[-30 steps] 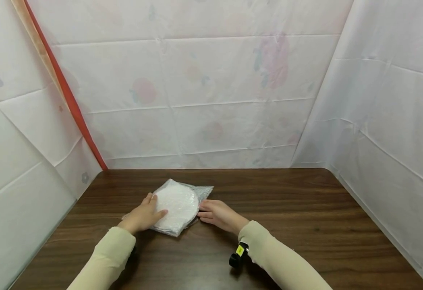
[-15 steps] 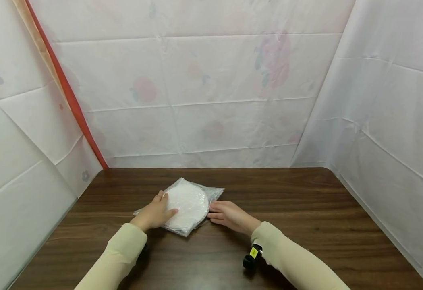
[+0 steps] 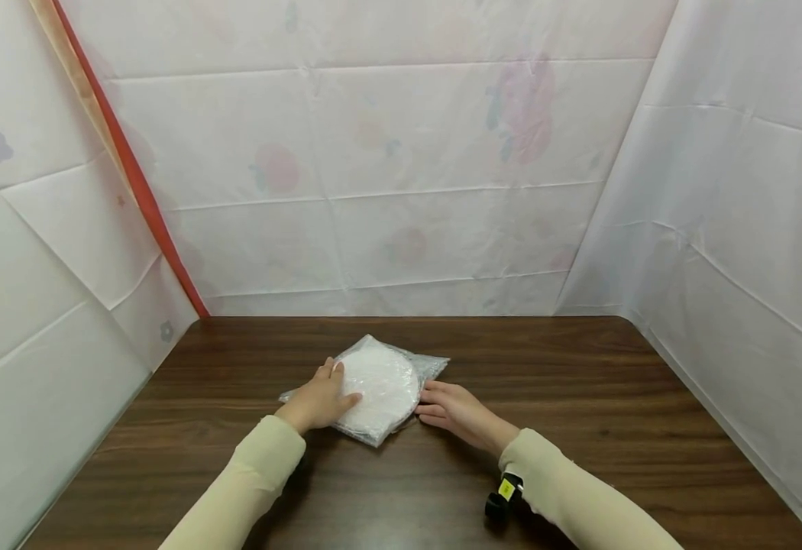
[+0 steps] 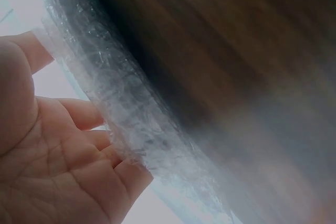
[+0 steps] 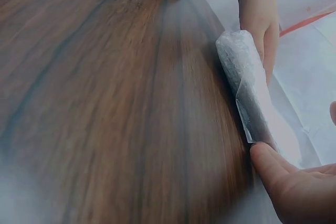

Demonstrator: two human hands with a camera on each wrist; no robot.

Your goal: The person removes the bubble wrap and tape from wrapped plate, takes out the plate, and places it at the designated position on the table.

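Observation:
A flat, round white plate-like thing point(image 3: 379, 386) wrapped in clear bubble wrap lies on the dark wooden table, left of its middle. My left hand point(image 3: 320, 397) rests over its left edge, fingers spread and thumb reaching onto the top. In the left wrist view, fingertips point(image 4: 89, 113) meet the crinkled side of the wrap point(image 4: 126, 93). From the other side my right hand point(image 3: 461, 411) touches the right edge with extended fingers. Close up in the right wrist view, a fingertip point(image 5: 261, 153) presses at the wrap's lower corner, low by the tabletop.
A loose flap of bubble wrap point(image 3: 430, 365) sticks out at the back right of the package. Pale patterned sheets point(image 3: 401, 191) stand behind and along both sides of the wooden table point(image 3: 580, 382). A black wrist device point(image 3: 499, 504) sits below my right sleeve.
The wrapped plate-like thing has slid to the right across the table, with both hands staying at its edges and moving along with it.

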